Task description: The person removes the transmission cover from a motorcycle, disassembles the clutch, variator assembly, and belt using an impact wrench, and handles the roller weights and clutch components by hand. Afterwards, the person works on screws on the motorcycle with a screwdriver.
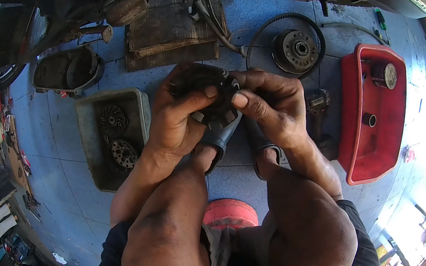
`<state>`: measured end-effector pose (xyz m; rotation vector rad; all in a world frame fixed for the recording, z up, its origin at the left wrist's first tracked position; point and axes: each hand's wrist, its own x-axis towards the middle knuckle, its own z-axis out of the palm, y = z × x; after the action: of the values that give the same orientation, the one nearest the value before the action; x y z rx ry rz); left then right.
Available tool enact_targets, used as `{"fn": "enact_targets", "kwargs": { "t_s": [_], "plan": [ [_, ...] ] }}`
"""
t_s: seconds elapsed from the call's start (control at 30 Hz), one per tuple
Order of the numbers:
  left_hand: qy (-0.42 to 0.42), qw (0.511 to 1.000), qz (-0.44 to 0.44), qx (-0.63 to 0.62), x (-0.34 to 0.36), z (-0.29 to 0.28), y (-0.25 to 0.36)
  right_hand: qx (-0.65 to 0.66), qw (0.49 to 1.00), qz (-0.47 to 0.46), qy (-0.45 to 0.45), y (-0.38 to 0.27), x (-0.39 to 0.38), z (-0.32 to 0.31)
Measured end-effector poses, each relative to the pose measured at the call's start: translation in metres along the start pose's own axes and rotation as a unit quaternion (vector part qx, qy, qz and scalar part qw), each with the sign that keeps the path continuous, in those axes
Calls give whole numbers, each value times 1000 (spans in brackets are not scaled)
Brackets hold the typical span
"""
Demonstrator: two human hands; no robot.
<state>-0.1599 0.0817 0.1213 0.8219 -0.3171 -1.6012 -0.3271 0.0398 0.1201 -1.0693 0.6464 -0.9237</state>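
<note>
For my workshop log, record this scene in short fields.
Left hand: gripping a dark part
Right hand: thumb and fingers at that part's right edge
Grey tray, left: finned disc, perforated disc
Red tray, right: cylinder, short metal ring
Floor ahead: belt loop around round drum

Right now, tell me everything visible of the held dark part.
The dark part looks blackish, with angular, notched edges and paler patches along its lower side; its material is unclear. Held up in the air, it has the left hand gripping its left side, thumb across it, and the right hand pinching its right edge. They hide some of it.
</note>
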Motion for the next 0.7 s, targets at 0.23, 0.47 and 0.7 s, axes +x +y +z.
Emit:
{"fn": "enact_targets", "kwargs": {
  "t_s": [0.23,0.47,0.7],
  "plan": [
    [-24,998,-45,-28,1,-5,0,-8,1000,14,12,6,-6,0],
    [-41,996,-51,-65,-1,1,5,39,991,83,96,11,-3,-6],
    [-11,986,-114,-125,3,-3,1,-31,985,138,99,18,-2,-13]
  ]
}}
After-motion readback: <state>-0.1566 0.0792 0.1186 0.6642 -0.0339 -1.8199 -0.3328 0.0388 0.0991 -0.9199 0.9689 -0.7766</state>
